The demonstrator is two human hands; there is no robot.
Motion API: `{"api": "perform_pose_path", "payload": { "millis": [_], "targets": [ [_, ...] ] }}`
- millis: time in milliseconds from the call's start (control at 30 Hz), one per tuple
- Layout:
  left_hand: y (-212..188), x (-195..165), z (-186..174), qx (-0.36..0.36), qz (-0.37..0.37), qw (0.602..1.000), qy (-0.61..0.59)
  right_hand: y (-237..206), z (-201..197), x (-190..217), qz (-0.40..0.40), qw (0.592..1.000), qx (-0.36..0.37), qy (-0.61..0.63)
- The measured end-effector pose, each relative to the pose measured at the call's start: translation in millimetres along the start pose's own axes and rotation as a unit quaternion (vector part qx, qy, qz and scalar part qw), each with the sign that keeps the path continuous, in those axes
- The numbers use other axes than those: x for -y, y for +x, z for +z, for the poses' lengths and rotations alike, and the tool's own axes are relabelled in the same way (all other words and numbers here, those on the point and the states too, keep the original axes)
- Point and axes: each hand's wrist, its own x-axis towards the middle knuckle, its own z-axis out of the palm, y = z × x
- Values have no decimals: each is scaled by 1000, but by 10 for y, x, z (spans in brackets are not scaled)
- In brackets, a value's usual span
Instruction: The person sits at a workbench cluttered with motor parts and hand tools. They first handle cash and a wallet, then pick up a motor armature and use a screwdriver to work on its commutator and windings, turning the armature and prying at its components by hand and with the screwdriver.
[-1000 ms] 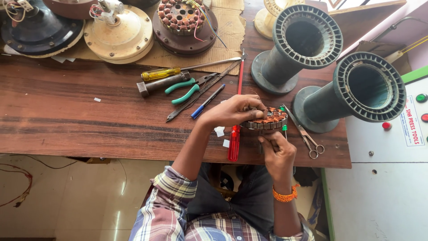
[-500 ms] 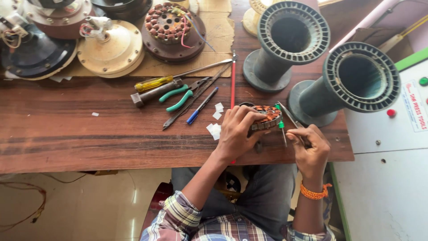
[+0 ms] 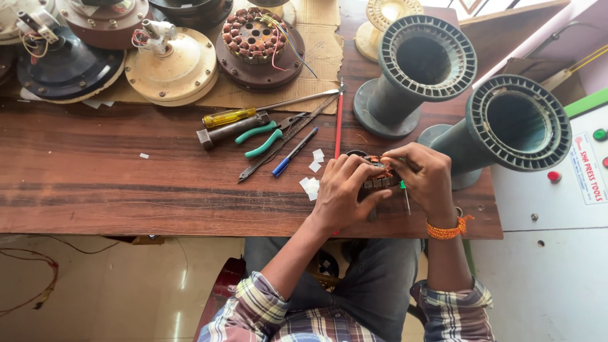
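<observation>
2 hands on 1 small motor stator [image 3: 380, 180], sitting at the near edge of the wooden bench [image 3: 126, 183], just in front of the person. Left hand [image 3: 345, 190] is cupped over the stator's left side, fingers curled down on it, clamping it. Right hand [image 3: 427, 180] pinches at the top of the copper winding w/ thumb + forefinger; what's between them is too small to tell, prob. a wire end or insulation slip.

To do this well, in my view: keep the left grip firm so the core can't spin, work 1 slot at a time, pull wire snug w/o kinking or scraping enamel on slot edges.

White paper slips [image 3: 311, 183] lie just left of the hand, w/in reach. Green-handled pliers [image 3: 259, 139], blue pen [image 3: 292, 152], yellow screwdriver [image 3: 229, 116] sit farther back; a thin green-tipped tool [image 3: 404, 193] lies touching near the right hand, so mind the elbow.
</observation>
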Motion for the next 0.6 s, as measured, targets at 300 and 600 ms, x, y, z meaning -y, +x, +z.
{"api": "perform_pose_path", "payload": {
  "millis": [300,600],
  "targets": [
    [401,216,175,118,-191,967,-121,79,2,-32,-7,999,-32,-30],
    [403,647,-193,290,-172,862,-377,-418,145,346,29,998,-38,-50]
  ]
}}
